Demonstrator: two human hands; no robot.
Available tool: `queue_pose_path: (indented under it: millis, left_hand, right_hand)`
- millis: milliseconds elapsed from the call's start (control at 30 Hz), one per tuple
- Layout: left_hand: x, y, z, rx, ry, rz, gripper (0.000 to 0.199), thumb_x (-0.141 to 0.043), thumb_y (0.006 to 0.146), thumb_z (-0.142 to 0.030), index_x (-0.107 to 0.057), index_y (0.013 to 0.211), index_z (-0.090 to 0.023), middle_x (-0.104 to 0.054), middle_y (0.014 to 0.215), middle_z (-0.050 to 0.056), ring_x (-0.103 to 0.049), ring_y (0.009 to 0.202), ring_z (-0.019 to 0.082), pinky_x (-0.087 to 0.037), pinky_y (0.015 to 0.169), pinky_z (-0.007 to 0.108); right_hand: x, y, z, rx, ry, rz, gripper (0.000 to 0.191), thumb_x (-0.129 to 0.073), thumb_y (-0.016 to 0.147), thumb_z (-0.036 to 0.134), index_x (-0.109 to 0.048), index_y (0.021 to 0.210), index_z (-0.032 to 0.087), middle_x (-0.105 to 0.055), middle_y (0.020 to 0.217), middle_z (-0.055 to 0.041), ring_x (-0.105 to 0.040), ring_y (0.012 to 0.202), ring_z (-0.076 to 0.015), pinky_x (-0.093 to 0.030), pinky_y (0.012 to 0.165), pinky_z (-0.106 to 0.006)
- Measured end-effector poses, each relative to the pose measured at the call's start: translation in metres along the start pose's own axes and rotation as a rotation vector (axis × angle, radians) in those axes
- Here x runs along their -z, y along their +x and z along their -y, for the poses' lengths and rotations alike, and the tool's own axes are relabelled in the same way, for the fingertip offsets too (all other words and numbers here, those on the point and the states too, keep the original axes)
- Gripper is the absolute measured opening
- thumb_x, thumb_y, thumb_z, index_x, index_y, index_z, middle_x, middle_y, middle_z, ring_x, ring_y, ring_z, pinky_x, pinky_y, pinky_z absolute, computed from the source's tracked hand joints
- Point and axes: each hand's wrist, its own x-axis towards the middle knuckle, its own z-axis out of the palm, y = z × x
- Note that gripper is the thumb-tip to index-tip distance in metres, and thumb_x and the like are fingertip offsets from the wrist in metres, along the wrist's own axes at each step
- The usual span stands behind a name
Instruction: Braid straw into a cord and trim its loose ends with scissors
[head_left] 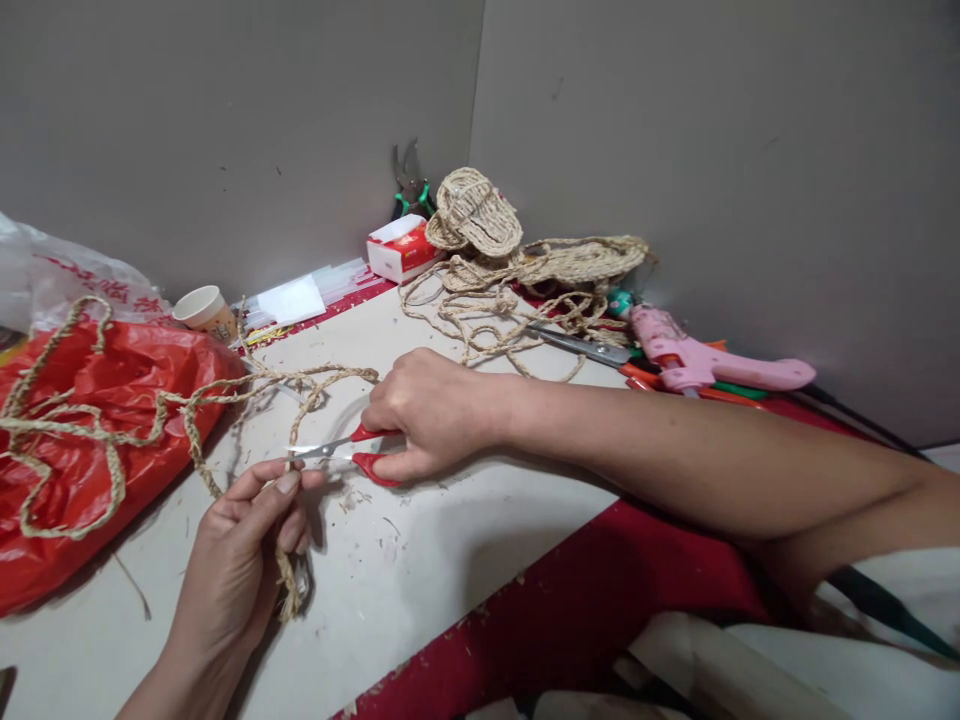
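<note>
My left hand point(251, 540) pinches a braided straw rope point(287, 580) between thumb and fingers, and its frayed end hangs below the palm. Small red-handled scissors point(367, 468) are in my right hand point(427, 415), with fingers through the loops. Their blades point left and meet the rope just above my left fingertips. Beyond the blades the rope runs up over the board and loops left onto a red plastic bag point(150, 370).
Coiled straw pieces point(476, 212) and loose rope point(487, 320) lie at the back. A pink glue gun point(712, 365), larger scissors point(585, 347), a tissue pack point(401, 250), pliers point(411, 190) and a paper cup point(202, 308) surround the white board point(450, 560). Grey panels point(675, 150) stand behind.
</note>
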Motion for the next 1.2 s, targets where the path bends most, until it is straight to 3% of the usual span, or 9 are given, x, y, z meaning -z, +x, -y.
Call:
queue_pose_path:
  millis: [233, 467, 800, 1200]
  left_hand:
    - [0.001, 0.0, -0.001, 0.014, -0.026, -0.032, 0.028, -0.081, 0.064, -0.018, -0.071, 0.09, -0.013, -0.074, 0.087, 0.009, -0.05, 0.048, 0.006, -0.043, 0.044, 0.016]
    - [-0.002, -0.001, -0.004, 0.047, -0.07, -0.065, 0.025, -0.079, 0.063, -0.014, -0.071, 0.087, -0.012, -0.075, 0.093, 0.01, -0.053, 0.048, 0.007, -0.045, 0.043, 0.017]
    - [-0.003, 0.0, -0.001, 0.007, -0.01, -0.047, 0.029, -0.084, 0.061, -0.018, -0.073, 0.087, -0.014, -0.075, 0.094, 0.01, -0.062, 0.057, 0.012, -0.049, 0.045, 0.019]
    - [-0.004, -0.001, 0.004, -0.021, 0.05, -0.067, 0.027, -0.086, 0.061, -0.019, -0.072, 0.084, -0.015, -0.076, 0.088, 0.008, -0.063, 0.06, 0.012, -0.05, 0.048, 0.017]
  right_hand:
    - [0.002, 0.0, -0.004, 0.022, -0.164, 0.07, 0.039, -0.046, 0.083, 0.047, -0.07, 0.082, 0.017, -0.068, 0.068, -0.0069, -0.051, 0.058, -0.0157, -0.023, 0.058, -0.031]
    - [0.004, 0.0, -0.006, 0.014, -0.221, 0.083, 0.039, -0.048, 0.082, 0.047, -0.07, 0.08, 0.015, -0.067, 0.068, -0.0086, -0.051, 0.059, -0.0164, -0.025, 0.061, -0.033]
    - [0.002, 0.0, -0.002, 0.017, -0.203, 0.086, 0.038, -0.048, 0.084, 0.047, -0.07, 0.083, 0.015, -0.068, 0.07, -0.0077, -0.053, 0.061, -0.0166, -0.026, 0.061, -0.032]
    - [-0.001, 0.001, 0.009, -0.027, -0.126, 0.109, 0.041, -0.046, 0.083, 0.048, -0.069, 0.075, 0.016, -0.069, 0.068, -0.0089, -0.047, 0.053, -0.013, -0.017, 0.055, -0.031]
